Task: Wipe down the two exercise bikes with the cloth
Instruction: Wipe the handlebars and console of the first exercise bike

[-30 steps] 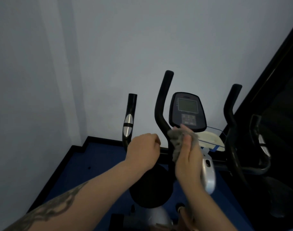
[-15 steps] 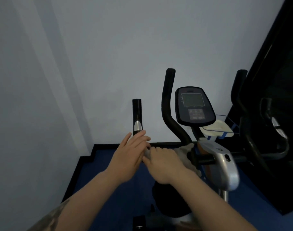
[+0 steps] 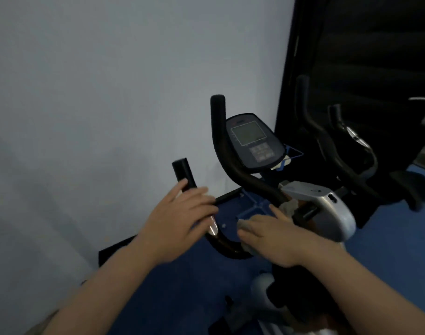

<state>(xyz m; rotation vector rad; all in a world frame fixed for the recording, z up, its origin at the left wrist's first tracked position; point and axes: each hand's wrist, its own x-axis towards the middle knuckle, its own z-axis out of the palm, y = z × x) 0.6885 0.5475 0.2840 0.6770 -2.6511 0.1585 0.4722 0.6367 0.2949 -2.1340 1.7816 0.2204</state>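
Where the two forearms reach in from the bottom edge, the right hand [image 3: 276, 238] presses a crumpled grey cloth [image 3: 288, 206] against the black curved handlebar [image 3: 233, 250] of the near exercise bike [image 3: 327, 209], fingers bent over the fabric, most of which the hand hides. Just left, the left hand [image 3: 180, 218] lies over the handlebar's upright grip [image 3: 183, 174], fingers loosely extended; whether they grasp is unclear through blur. Beyond sits the dark oval console [image 3: 253, 141]. Farther right, the second bike [image 3: 351, 151] merges into dark background.
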